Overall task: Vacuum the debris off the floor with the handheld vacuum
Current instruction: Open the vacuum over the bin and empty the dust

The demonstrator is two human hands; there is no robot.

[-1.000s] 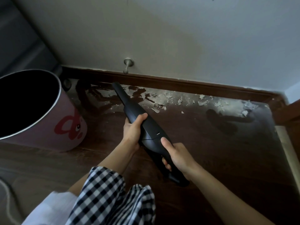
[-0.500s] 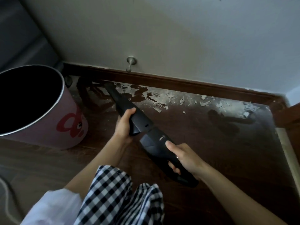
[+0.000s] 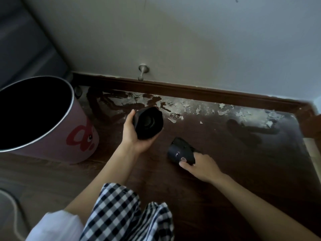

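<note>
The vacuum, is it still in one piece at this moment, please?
No, the left hand holds the front section while the right hand holds the separate motor body.

— Any writing to read here?
— None. The pink bin (image 3: 81, 141) carries only a red cartoon figure, no letters.
— And the vacuum body (image 3: 181, 151)?
— Just a small pale mark, too blurred to read.

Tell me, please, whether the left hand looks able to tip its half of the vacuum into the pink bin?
Probably yes: the left hand holds the detached nozzle half just beside the pink bin, whose mouth is open, with nothing between them.
</note>
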